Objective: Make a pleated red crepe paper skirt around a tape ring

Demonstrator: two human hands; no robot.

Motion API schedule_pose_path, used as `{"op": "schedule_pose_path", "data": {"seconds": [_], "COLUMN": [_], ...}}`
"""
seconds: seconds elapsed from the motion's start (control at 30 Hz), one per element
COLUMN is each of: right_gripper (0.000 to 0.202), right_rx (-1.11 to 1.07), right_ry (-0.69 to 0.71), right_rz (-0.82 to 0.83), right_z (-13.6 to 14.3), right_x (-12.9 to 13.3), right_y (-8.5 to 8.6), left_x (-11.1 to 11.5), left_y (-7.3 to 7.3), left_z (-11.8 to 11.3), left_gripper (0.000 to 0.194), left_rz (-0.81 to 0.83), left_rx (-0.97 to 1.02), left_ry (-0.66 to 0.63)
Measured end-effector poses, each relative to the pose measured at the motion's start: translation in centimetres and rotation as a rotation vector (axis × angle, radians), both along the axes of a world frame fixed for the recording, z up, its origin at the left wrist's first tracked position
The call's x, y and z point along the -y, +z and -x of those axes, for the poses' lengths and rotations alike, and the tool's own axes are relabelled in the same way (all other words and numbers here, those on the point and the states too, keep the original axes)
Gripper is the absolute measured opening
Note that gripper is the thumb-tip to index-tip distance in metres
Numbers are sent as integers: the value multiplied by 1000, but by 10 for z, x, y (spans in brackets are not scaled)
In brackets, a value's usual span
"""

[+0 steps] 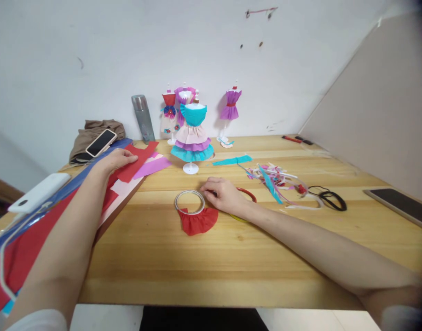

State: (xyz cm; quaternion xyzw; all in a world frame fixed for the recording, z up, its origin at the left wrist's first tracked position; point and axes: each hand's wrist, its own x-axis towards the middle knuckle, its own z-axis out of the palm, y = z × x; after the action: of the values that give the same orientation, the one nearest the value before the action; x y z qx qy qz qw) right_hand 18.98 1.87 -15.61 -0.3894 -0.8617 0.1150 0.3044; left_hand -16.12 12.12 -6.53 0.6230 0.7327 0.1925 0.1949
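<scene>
My left hand [117, 160] reaches over a stack of coloured paper at the left, its fingers closed at the edge of a red crepe paper piece [136, 163]. My right hand [226, 194] rests on the table with its fingers curled together; anything between them is hidden. Just left of its fingertips lies a silver-white ring [176, 202], overlapping a gathered red paper ruffle [199, 221]. Partly covered by my right hand and wrist are a red ring [249, 193] and a yellow ring [239, 218]. Beyond stands a mini dress form in a turquoise, cream and purple tiered dress [193, 133].
More dressed forms, including a purple one [230, 105], stand by the wall near a grey bottle [144, 118]. Paper scraps [274, 177], a black cord loop [333, 201] and a dark phone [402, 207] lie right. Another phone [101, 142] rests on brown cloth [89, 133].
</scene>
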Motion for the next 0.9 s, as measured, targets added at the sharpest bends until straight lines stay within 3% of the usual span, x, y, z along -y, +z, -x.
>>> {"op": "schedule_pose_path", "data": {"seconds": [0.27, 0.5, 0.67, 0.9], "right_gripper": [24, 25, 25, 26], "right_rx": [-1, 8, 17, 10], "right_ry": [6, 19, 14, 23], "right_rz": [-28, -43, -54, -58], "right_z": [-1, 0, -1, -1], "right_x": [-3, -3, -3, -4], "right_y": [-5, -6, -7, -9], "left_x": [4, 6, -1, 1], "left_y": [22, 10, 8, 25], "left_z": [46, 69, 76, 92], "left_gripper": [20, 33, 34, 12], "left_rz": [122, 287, 280, 86], "left_rx": [-302, -556, -561, -333], "left_ry": [35, 143, 105, 61]}}
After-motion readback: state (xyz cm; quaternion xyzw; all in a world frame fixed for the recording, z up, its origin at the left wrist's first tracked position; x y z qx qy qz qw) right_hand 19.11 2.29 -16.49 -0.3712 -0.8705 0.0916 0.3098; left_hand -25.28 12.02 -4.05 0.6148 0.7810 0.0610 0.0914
